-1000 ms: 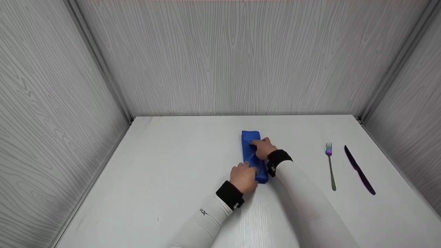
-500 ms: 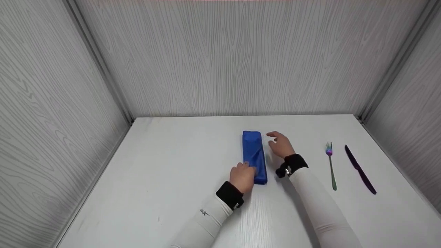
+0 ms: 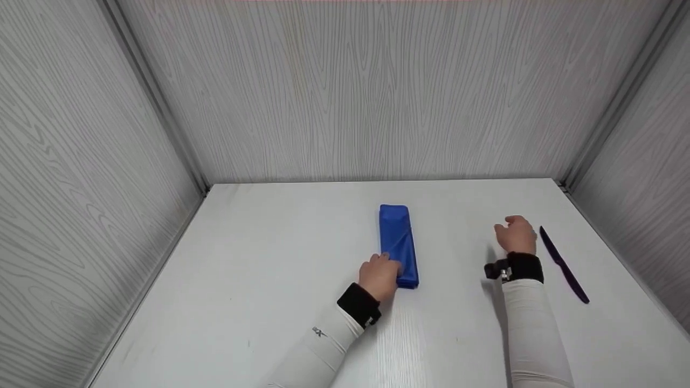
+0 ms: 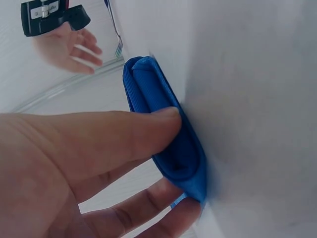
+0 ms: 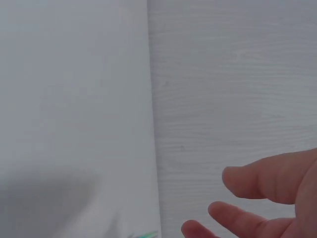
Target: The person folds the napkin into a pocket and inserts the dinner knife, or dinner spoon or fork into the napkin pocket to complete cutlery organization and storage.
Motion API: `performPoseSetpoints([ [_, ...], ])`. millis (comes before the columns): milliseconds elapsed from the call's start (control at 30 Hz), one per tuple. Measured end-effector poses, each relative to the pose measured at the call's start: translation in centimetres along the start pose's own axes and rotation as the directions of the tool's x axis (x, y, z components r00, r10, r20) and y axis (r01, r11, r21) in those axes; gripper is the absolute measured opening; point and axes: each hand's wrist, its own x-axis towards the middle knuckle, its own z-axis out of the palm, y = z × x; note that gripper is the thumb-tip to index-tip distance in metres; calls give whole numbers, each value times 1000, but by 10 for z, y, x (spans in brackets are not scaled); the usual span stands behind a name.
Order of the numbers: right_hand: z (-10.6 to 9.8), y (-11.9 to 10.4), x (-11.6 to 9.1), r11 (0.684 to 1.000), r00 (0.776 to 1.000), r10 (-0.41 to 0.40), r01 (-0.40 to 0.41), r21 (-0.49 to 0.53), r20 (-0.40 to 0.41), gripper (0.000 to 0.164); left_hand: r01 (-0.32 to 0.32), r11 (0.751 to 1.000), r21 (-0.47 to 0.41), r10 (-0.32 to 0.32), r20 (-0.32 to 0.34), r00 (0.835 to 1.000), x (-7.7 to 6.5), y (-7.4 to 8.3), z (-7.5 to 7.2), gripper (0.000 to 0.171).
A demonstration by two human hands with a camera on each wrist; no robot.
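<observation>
A blue cloth [image 3: 395, 229], folded into a long narrow strip, lies on the white table. At its near end my left hand [image 3: 379, 276] holds it; in the left wrist view the thumb [image 4: 158, 124] presses on the rolled layers of the folded cloth [image 4: 148, 84] and the fingers curl against its other side. My right hand [image 3: 516, 237] hovers to the right with thumb and fingers spread and nothing between them. Below it is a fork, hidden by the hand and arm in the head view; its tines [image 5: 144, 235] peek in at the bottom of the right wrist view.
A dark purple knife [image 3: 563, 265] lies slanted just right of my right hand. Grey wood-grain panels [image 3: 345, 91] wall the white table [image 3: 259, 258] at the back and on both sides.
My right hand has let go of the folded cloth and moved right to over the fork, covering it in the head view. My left hand stays at the cloth's near end.
</observation>
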Motion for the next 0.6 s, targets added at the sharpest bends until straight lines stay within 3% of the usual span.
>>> performPoseSetpoints([
  [133, -6, 17, 1, 990, 998, 66, -66, -123, -5, 53, -6, 1000, -11, 7, 7, 1000, 0, -2, 1, 19],
  [300, -5, 30, 1, 977, 993, 119, -115, -179, 15, 49, -1, 1000, -24, 2, 11, 1000, 0, -3, 1, 18],
  [600, 5, 35, 2, 969, 993, 101, -85, -232, 58, 46, -15, 999, -30, 15, -6, 1000, 0, -4, 0, 18],
])
